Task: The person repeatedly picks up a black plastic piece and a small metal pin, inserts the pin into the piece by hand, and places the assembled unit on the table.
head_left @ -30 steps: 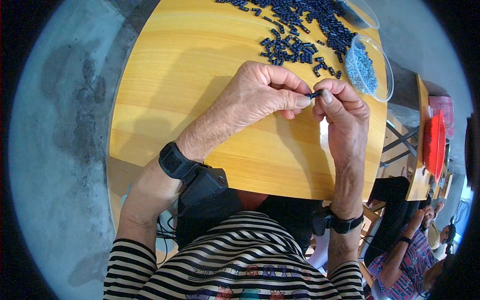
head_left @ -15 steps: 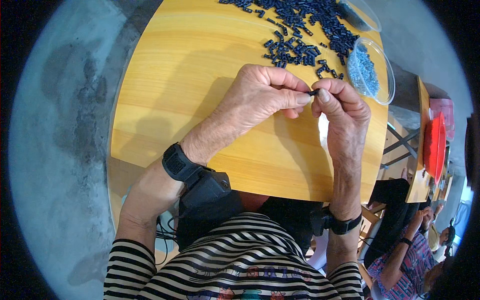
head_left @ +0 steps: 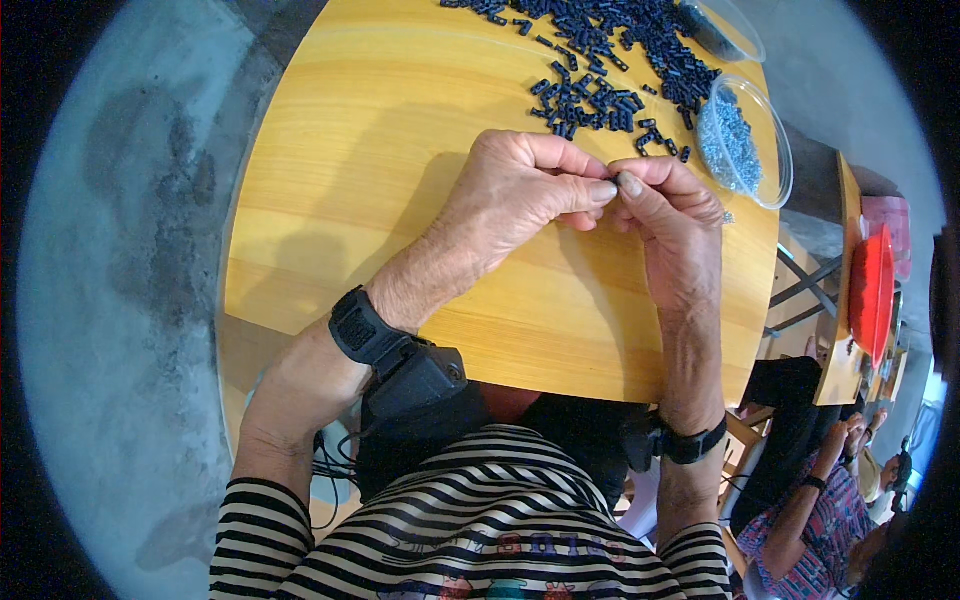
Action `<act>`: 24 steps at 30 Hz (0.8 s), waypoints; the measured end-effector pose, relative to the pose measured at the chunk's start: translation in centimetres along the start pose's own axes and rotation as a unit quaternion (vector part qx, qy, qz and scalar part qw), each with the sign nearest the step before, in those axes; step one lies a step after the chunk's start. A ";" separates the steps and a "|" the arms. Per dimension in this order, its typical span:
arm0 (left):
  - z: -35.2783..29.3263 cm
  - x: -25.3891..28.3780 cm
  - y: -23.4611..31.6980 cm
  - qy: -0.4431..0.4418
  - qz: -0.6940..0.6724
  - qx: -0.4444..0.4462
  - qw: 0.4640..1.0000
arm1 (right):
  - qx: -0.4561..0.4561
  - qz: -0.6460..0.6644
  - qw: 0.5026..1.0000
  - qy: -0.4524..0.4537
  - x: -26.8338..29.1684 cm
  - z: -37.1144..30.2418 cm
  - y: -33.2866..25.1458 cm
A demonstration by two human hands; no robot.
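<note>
Over the table (head_left: 330,200), my left hand (head_left: 535,190) and my right hand (head_left: 668,205) meet fingertip to fingertip. Both are closed in a pinch on one small black plastic piece (head_left: 613,182), of which only a dark sliver shows between the thumbs and forefingers. Just beyond the hands lie similar loose black plastic pieces (head_left: 590,102), short and blocky. A clear round tub (head_left: 785,165) stands to the right of my right hand, with small silvery-blue metal parts (head_left: 735,145) in it.
A larger heap of black pieces (head_left: 660,50) covers the far edge, beside a second clear tub (head_left: 745,50). Small shiny bits (head_left: 728,217) lie near my right hand. Further right are a red basin (head_left: 872,295) on another table and a seated person (head_left: 815,510).
My right hand has moved slightly left, closer to my left hand. The black piece, plainer to see before, is now mostly covered by fingertips. My left hand has hardly moved.
</note>
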State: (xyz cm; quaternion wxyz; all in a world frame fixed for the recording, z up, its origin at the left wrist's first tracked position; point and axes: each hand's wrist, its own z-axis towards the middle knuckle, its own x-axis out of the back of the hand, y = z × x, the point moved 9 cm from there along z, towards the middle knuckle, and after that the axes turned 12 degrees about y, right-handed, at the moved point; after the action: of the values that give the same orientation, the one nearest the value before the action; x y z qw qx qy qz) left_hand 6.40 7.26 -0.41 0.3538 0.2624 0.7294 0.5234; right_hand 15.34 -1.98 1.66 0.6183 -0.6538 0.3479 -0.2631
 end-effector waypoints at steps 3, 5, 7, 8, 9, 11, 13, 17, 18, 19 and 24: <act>0.0 -0.1 0.0 -0.003 0.001 0.014 1.000 | -0.031 0.044 0.999 -0.004 0.1 0.2 0.6; 0.0 0.0 -0.1 -0.005 0.003 0.024 1.000 | -0.047 0.064 0.997 -0.010 0.1 0.3 0.7; 0.0 -0.1 -0.7 -0.021 -0.070 0.066 0.995 | -0.076 0.068 0.994 -0.030 -0.1 0.2 1.1; 0.2 0.0 -0.8 -0.021 -0.070 0.066 0.995 | -0.076 0.068 0.994 -0.030 -0.1 0.2 1.1; 0.2 -0.1 -1.0 -0.029 -0.074 0.071 0.994 | -0.083 0.085 0.992 -0.038 -0.3 0.2 1.1; 0.3 -0.2 -1.1 -0.037 -0.077 0.075 0.993 | -0.090 0.103 0.990 -0.046 -0.3 0.3 1.2; 0.2 -0.3 -1.1 -0.036 -0.088 0.081 0.992 | -0.091 0.134 0.985 -0.063 -0.3 0.3 1.4; 0.3 -0.2 -1.0 -0.034 -0.085 0.081 0.992 | -0.102 0.145 0.982 -0.070 -0.3 0.5 1.5; 0.3 -0.2 -1.1 -0.035 -0.086 0.081 0.992 | -0.102 0.146 0.981 -0.072 -0.3 0.5 1.6; 0.3 -0.2 -1.1 -0.037 -0.086 0.082 0.992 | -0.103 0.148 0.981 -0.075 -0.3 0.5 1.7; 0.0 -0.3 -0.5 -0.026 -0.058 0.064 0.996 | -0.106 0.153 0.979 -0.086 -0.1 0.6 1.9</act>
State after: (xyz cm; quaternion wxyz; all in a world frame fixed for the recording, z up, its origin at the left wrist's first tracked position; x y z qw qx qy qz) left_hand 6.60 6.86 -0.79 0.3847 0.2553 0.7661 0.4470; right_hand 15.44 -1.51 -0.23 0.6059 -0.6749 0.4155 -0.0696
